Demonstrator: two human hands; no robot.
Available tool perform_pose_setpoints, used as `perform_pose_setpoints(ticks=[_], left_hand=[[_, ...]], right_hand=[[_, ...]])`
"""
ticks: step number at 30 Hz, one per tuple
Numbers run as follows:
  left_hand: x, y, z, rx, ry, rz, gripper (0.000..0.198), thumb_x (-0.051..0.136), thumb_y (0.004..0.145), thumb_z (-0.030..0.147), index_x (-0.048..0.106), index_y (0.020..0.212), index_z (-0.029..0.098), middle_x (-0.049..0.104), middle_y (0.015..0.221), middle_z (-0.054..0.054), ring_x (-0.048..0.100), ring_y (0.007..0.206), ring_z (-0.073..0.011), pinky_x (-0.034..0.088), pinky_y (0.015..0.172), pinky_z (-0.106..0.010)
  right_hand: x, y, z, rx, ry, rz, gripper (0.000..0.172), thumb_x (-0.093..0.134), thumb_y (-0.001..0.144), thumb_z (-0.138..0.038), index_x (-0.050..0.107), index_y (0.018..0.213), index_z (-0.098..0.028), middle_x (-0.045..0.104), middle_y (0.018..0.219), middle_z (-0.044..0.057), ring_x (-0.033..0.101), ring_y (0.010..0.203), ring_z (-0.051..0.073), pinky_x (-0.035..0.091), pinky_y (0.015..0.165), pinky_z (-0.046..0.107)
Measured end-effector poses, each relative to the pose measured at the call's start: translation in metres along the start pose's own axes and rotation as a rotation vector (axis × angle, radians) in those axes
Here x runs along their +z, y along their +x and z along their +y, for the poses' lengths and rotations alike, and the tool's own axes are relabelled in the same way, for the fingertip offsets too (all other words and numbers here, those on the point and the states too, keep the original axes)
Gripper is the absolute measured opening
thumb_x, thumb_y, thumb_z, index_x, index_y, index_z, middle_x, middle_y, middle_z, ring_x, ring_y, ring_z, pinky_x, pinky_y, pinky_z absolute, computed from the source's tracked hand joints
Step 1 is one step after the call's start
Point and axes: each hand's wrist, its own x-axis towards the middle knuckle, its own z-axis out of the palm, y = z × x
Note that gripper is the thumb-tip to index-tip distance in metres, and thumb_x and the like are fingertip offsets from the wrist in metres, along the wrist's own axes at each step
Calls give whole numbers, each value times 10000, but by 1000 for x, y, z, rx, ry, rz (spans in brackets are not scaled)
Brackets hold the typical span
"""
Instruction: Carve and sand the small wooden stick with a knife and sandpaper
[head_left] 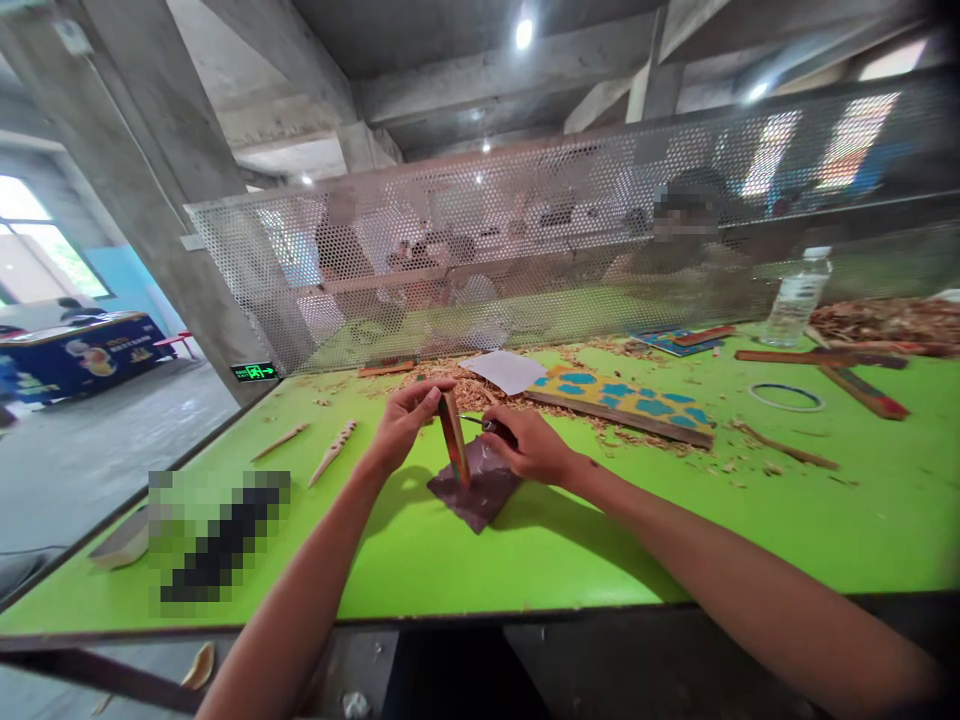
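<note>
My left hand (406,420) is closed on the top of a narrow wooden strip (454,440), which stands tilted with its lower end on a dark brown square mat (484,500). Wrapped round a dark handle, my right hand (534,440) holds a carving knife (491,426). Its thin metal blade points left toward the strip; whether it touches the wood I cannot tell. To the left lie a carved, notched wooden stick (333,453) and a thinner pointed stick (281,441) on the green table (600,570).
Behind my hands are wood shavings (480,385), a white paper (504,371) and a yellow board with blue patches (622,402). At right stand a water bottle (798,300), a ring (786,397) and wooden strips (862,390). A perforated metal screen (487,250) closes the far edge.
</note>
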Motion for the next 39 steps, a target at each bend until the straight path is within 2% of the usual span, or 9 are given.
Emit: perform_pose_setpoints(ticks=[5, 11, 16, 21, 26, 30, 33, 35, 39], left_hand=[[11, -2, 7, 76, 108, -2, 454, 620, 940, 579, 803, 1121, 205, 766, 979, -76, 663, 815, -162, 517, 768, -282], [14, 0, 7, 112, 146, -4, 549, 516, 969, 637, 801, 1140, 200, 777, 1044, -97, 681, 851, -184, 538, 761, -291], [15, -1, 12, 117, 211, 60, 489, 578, 958, 586, 810, 1112, 184, 782, 930, -65, 663, 743, -150, 539, 733, -275], [21, -2, 24, 155, 253, 90, 472, 654, 905, 586, 826, 1024, 163, 763, 782, -45, 667, 698, -157, 538, 668, -265], [29, -6, 29, 172, 288, 126, 370, 781, 820, 480, 831, 1005, 164, 794, 888, -81, 694, 744, -174, 546, 637, -250], [32, -7, 26, 147, 366, 150, 361, 825, 780, 400, 824, 1055, 166, 742, 689, -36, 583, 535, -115, 444, 485, -217], [31, -7, 25, 132, 406, 165, 333, 800, 804, 390, 826, 1057, 175, 703, 601, -11, 535, 476, -101, 394, 441, -211], [31, -7, 24, 125, 403, 160, 317, 789, 812, 386, 829, 1053, 185, 752, 677, -29, 592, 516, -120, 438, 466, -220], [30, -5, 23, 124, 370, 150, 311, 788, 812, 371, 828, 1063, 190, 815, 951, -81, 729, 739, -195, 568, 641, -274]], right_hand=[[7, 3, 0, 13, -112, -2, 61, 542, 872, -234, 512, 826, -209, 623, 723, 7, 460, 606, 134, 252, 597, 273], [14, 9, -2, 122, -316, -53, 107, 552, 909, -260, 547, 815, -209, 681, 740, 24, 502, 601, 143, 200, 584, 295], [17, 13, -5, 154, -438, -39, 154, 524, 977, -292, 607, 890, -196, 740, 844, 62, 587, 651, 166, 187, 587, 319], [19, 14, -9, 144, -526, -38, 192, 476, 1014, -281, 632, 965, -180, 752, 915, 95, 633, 704, 187, 202, 583, 331], [21, 13, -13, 140, -571, -25, 199, 457, 1021, -248, 639, 1003, -170, 751, 946, 116, 648, 743, 198, 205, 584, 335], [24, 12, -13, 159, -547, -27, 154, 486, 996, -208, 633, 1016, -165, 753, 964, 108, 652, 758, 201, 234, 590, 324], [28, 11, -13, 175, -514, -29, 137, 497, 989, -207, 624, 1028, -171, 753, 941, 93, 647, 741, 201, 263, 598, 312], [31, 10, -12, 190, -494, -30, 140, 489, 995, -216, 621, 1023, -178, 750, 908, 83, 641, 715, 201, 274, 600, 310], [34, 10, -12, 213, -494, -27, 153, 478, 1002, -234, 623, 995, -187, 747, 871, 81, 646, 692, 211, 271, 596, 318]])
